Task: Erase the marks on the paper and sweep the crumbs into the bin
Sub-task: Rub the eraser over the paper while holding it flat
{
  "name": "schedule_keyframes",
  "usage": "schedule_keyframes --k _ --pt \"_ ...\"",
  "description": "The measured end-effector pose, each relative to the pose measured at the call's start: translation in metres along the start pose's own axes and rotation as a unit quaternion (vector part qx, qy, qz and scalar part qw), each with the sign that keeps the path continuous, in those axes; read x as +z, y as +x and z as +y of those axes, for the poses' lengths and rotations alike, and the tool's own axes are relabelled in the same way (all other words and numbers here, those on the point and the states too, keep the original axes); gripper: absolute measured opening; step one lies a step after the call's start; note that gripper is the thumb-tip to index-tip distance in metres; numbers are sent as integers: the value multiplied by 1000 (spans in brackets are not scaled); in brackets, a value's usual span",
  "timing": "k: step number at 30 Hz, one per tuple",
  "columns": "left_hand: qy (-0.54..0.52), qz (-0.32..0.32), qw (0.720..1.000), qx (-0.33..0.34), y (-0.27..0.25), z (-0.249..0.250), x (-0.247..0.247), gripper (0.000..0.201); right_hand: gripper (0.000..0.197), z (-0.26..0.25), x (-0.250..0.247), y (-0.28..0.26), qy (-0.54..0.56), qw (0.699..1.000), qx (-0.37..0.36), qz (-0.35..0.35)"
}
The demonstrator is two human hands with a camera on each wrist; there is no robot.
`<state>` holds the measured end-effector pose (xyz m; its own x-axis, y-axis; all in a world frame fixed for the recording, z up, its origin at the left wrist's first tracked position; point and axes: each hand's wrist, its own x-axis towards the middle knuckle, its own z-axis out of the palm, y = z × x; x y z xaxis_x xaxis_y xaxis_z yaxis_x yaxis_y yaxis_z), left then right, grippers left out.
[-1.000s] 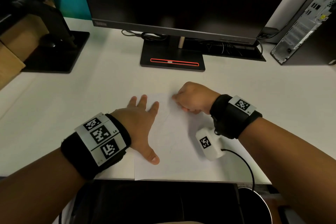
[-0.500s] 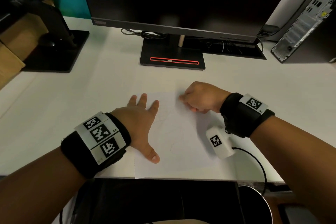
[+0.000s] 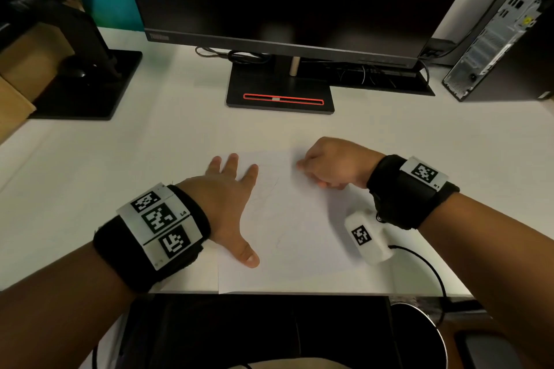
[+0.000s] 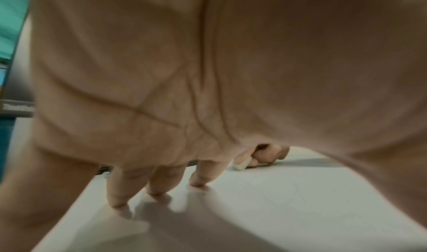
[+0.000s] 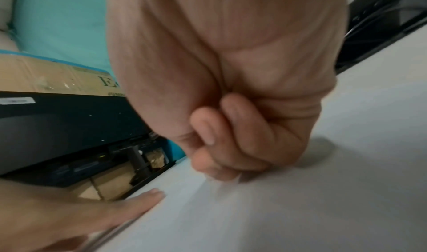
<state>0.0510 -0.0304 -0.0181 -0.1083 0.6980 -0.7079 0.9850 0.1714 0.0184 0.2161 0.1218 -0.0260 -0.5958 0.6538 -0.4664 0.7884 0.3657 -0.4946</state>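
Note:
A white sheet of paper (image 3: 299, 234) with faint pencil lines lies at the desk's near edge. My left hand (image 3: 230, 198) lies flat on its left side, fingers spread and straight, thumb (image 3: 247, 256) pressing the sheet. My right hand (image 3: 326, 163) is curled into a fist at the paper's upper right and pinches a small white eraser (image 4: 241, 165) against the sheet. The eraser is hidden in the head view and shows only in the left wrist view. A round dark bin (image 3: 419, 335) sits below the desk edge at the lower right. No crumbs are plain to see.
A monitor (image 3: 284, 3) on a black stand (image 3: 280, 93) is straight ahead. A second black stand (image 3: 87, 84) and cardboard box (image 3: 15, 90) are at left, a computer tower (image 3: 503, 39) at right. A black chair or case (image 3: 254, 332) lies below the desk edge.
My right hand slid right across the top of the paper, then back a little to the left, rubbing with the eraser. The left hand stayed put.

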Motion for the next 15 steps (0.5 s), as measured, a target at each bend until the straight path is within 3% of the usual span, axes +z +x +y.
schedule_keyframes --k 2,6,9,13,15 --pt "0 2 1000 0 0 0 1 158 42 2 -4 0 -10 1000 3 26" --pt "0 1 1000 2 0 0 0 158 40 3 2 -3 -9 999 -16 -26" --pt "-1 1 1000 2 0 0 1 159 44 7 -5 -3 -13 1000 -5 14" --pt "1 1 1000 1 0 0 1 159 43 6 2 -10 -40 998 -30 -32" --pt "1 0 1000 0 0 0 1 158 43 9 -1 -9 -33 999 -22 -16"
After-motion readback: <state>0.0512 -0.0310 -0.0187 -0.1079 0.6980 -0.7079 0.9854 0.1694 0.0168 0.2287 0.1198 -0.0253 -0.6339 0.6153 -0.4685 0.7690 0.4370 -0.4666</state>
